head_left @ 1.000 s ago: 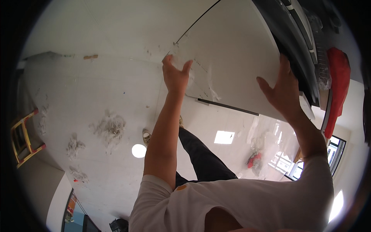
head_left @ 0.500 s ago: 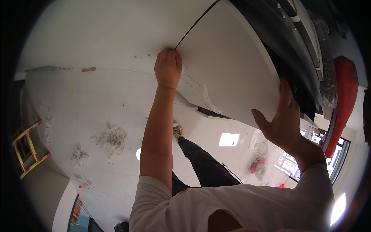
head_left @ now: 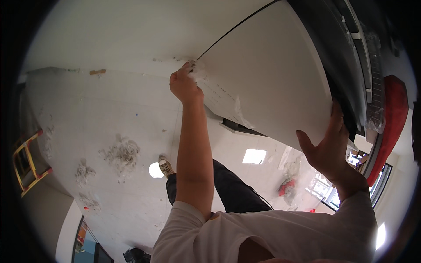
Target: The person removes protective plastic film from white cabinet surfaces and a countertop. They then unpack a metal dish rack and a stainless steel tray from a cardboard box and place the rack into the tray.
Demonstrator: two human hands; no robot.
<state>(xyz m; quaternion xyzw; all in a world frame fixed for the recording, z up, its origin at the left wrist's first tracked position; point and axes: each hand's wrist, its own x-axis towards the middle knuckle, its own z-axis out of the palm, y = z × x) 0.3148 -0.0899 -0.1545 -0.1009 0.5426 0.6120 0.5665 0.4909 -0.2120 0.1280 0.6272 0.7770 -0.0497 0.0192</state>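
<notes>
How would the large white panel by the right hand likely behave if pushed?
The white panel is probably stiff: its face shows no sag. It may be heavy, being far broader than the right hand. Its smooth face might feel slippery.

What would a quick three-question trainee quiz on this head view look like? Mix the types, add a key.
1. True or false: the right hand is clenched into a fist.
2. The ladder-like frame near the picture's left side is:
A) blue and white
B) yellow and red
C) plain grey
3. Which of the person's hands is nearer the crumpled white scraps on the floor?

Key:
1. False; it is spread open at the edge of the white panel.
2. B.
3. The left hand.
</notes>
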